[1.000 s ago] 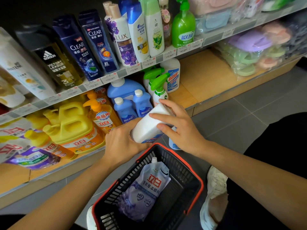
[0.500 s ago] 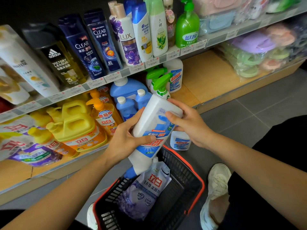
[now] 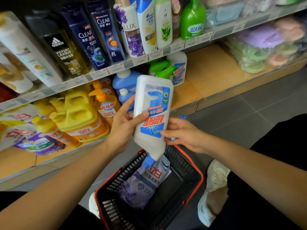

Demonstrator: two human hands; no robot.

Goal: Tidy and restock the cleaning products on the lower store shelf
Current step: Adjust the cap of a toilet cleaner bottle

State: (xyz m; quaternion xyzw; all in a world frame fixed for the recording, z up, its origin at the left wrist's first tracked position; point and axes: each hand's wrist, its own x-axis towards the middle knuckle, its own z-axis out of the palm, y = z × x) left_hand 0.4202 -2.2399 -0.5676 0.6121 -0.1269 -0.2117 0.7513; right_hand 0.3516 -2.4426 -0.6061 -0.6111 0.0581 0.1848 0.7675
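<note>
My left hand [image 3: 123, 128] is clamped around the white cleaner bottle [image 3: 152, 113], thumb across the red label, fingers wrapped behind. The bottle is upside down: blue cap [image 3: 148, 162] points down toward the black basket [image 3: 198, 181], flat base up toward the shelf. Long axis near vertical, top leaning slightly away from me to the right. It hangs in the air over the basket's near rim, in front of the lower shelf [image 3: 214, 75], touching neither.

My right hand [image 3: 181, 134] sits just beside the bottle's lower right edge, fingers loosely spread, fingertips at or almost at the plastic; cannot tell if they actually press. Not gripping anything.

Key relation: the shelf slot lies up and forward-right of the bottle, next to the matching white bottle [image 3: 178, 68] and the green spray triggers [image 3: 162, 70]. The bare wood to their right is the free space. The right hand is on that side, but the left has the hold.

My judgement: the bottle needs flipping end over end so the cap goes up, label facing out, before it stands on the wood. The right hand likely takes the neck end for the turn. Risk: one-hand grip on smooth plastic could slip mid-flip.

A purple refill pouch [image 3: 146, 181] lies in the basket, not yet shelved.
</note>
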